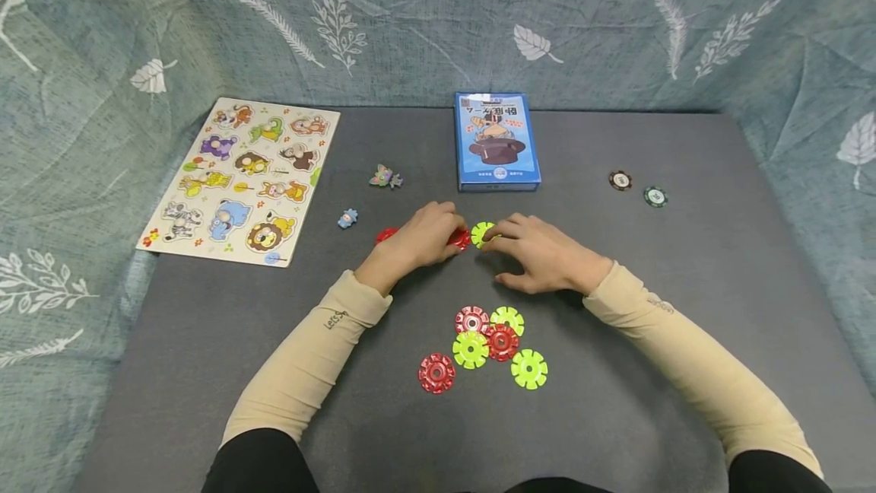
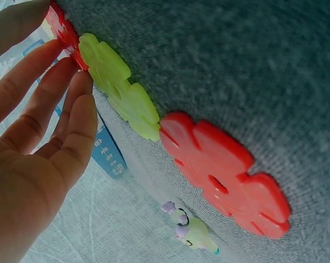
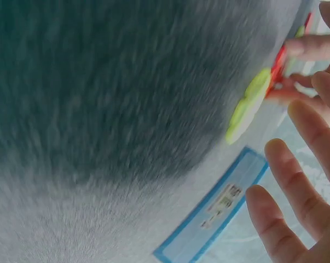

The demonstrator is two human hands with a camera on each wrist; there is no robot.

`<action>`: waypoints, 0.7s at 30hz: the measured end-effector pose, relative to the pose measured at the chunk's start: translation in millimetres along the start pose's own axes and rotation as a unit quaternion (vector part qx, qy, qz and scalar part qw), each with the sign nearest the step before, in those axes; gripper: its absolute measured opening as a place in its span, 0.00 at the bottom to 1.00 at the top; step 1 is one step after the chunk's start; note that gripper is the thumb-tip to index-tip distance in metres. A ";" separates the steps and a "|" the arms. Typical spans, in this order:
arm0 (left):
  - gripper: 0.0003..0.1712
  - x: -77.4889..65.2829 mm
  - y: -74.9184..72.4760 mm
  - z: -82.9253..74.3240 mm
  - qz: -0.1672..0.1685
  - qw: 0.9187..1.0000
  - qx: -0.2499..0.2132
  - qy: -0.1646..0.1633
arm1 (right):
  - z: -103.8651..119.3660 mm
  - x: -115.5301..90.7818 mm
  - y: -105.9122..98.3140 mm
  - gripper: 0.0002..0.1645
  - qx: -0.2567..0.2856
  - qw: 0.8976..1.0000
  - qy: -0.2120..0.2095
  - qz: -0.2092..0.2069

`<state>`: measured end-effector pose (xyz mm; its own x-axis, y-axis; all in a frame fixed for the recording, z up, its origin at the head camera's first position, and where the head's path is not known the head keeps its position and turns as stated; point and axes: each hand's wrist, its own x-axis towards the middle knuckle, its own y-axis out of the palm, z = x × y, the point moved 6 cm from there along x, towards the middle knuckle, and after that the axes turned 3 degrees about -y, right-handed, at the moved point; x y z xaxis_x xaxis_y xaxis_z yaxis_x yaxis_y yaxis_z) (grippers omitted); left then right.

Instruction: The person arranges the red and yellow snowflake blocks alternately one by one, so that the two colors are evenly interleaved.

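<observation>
The red discs point(image 2: 230, 167) were smooth, glossy plastic. The yellow-green discs point(image 2: 120, 87) were smooth plastic with a softer sheen. The tabletop point(image 1: 383, 432) presented a matt, finely textured surface. The backdrop point(image 1: 424, 29) was creased, matt cloth; the beige sleeves point(image 1: 301, 367) were matt cloth. The box point(image 1: 498, 143) had a glossy, reflective face. The puzzle board point(image 1: 242, 187) appeared wooden, with a smooth printed face.

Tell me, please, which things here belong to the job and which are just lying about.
Likely the job: red discs (left hand holds one); green discs (right hand beside one).

Just lying about: animal puzzle, blue box, poker chips, small toys.
</observation>
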<state>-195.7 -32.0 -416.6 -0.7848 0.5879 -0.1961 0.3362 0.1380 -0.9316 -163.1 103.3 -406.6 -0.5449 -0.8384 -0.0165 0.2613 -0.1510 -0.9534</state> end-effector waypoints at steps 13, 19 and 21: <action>0.18 -1.5 -2.2 -0.2 -0.011 1.000 -0.011 0.010 | 80.7 -1.7 20.7 0.23 -0.031 0.987 -0.159 0.017; 0.17 -0.8 -0.8 0.6 -0.009 1.000 -0.014 0.005 | 124.3 3.7 37.0 0.31 -0.073 0.968 -0.233 0.065; 0.18 -0.6 -0.4 0.4 -0.009 1.000 -0.015 0.004 | 136.0 5.6 41.5 0.33 -0.091 0.960 -0.254 0.074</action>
<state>-195.5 -32.7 -416.2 -0.7871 0.5909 -0.1772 0.3381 0.1729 -0.9251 -47.0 21.0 -405.3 -0.0410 -0.9979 -0.0506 0.1366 0.0446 -0.9896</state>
